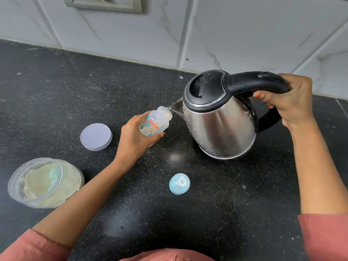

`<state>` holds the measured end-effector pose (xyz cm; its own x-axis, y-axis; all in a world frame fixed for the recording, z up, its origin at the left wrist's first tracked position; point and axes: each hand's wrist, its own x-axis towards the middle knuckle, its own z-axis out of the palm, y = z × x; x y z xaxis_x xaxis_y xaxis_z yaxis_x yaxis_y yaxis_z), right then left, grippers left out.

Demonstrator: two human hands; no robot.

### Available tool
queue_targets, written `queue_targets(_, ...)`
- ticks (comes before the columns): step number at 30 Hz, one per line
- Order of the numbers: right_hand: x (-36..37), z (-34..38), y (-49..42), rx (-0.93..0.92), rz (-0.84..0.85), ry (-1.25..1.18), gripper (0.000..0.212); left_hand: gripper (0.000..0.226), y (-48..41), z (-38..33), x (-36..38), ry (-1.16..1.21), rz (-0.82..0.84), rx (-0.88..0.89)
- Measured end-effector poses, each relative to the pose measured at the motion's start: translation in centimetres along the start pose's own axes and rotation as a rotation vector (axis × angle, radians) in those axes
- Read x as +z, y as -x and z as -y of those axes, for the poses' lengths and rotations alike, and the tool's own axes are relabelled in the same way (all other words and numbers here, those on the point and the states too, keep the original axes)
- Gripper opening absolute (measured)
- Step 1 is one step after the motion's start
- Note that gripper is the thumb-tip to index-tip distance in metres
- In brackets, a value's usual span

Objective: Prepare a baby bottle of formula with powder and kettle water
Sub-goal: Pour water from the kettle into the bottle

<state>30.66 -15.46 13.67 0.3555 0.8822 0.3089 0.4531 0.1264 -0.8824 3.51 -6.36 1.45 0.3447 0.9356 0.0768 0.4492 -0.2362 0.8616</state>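
Grip, right: right hand curls its fingers round the black handle of the stainless-steel electric kettle, which is tipped with its spout toward the bottle.
Grip, left: left hand holds the small clear plastic baby bottle with printed flowers by its lower body, tilted so the open mouth faces the spout.
Bottle position: lifted off the black speckled stone countertop, just left of the kettle; whether the mouth touches the spout lip I cannot tell.
Pour: a thin stream of water crosses from the spout to the bottle mouth.
Done: pale powder shows inside the neck, so dosing looks finished; the teat is off.
Fill level: hidden by fingers and print.
Left: by my judgement, finish the pour, set the kettle down, screw on the light-blue teat ring with clear nipple lying on the counter nearer the person, then shake to mix.
Also open: round clear glass jar of cream powder, near left, stands without its flat grey round lid, which lies apart beside the bottle hand.
Stage: roughly midway.
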Motion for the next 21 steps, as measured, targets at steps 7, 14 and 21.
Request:
queue_targets(7,0.23,0.36,0.19,0.007,-0.014,0.005,0.030,0.063,-0.08,0.49,-0.14,-0.007,-0.005,0.007)
queue_targets(14,0.48,0.74,0.21,0.008,0.000,0.015,0.029,0.063,-0.08,0.58,-0.18,0.003,-0.005,0.002)
queue_targets(21,0.63,0.85,0.15,0.004,-0.002,0.027,0.029,0.062,-0.02,0.83,-0.29,0.006,-0.015,0.002)
